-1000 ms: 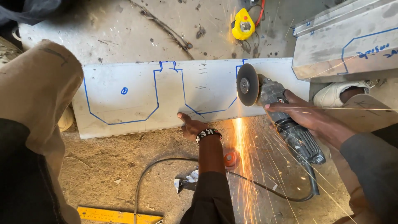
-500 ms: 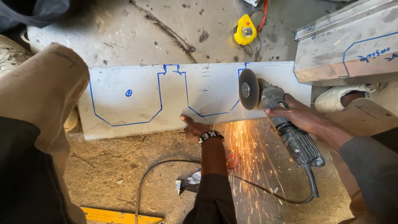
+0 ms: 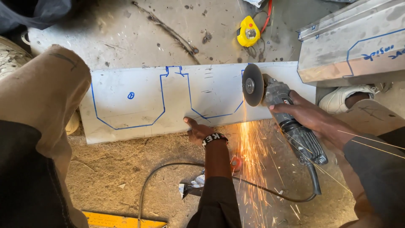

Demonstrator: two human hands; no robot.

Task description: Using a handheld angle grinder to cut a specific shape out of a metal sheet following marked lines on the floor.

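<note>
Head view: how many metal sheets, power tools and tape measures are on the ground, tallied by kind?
Flat grey metal sheets marked with blue lines: 2, the one being cut and one at upper right
Black angle grinders: 1, held in the right hand; the left hand presses the sheet's edge
Yellow tape measures: 1
Total: 4

Dusty concrete floor (image 3: pixel 126 38), marked metal sheet (image 3: pixel 139 101), yellow tape measure (image 3: pixel 248 32), black cable (image 3: pixel 168 169), twisted wire (image 3: pixel 168 31)

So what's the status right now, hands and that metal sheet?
Right hand grips angle grinder, disc on metal sheet, sparks flying. Left hand braces sheet's near edge. Power cord lies below.
</note>
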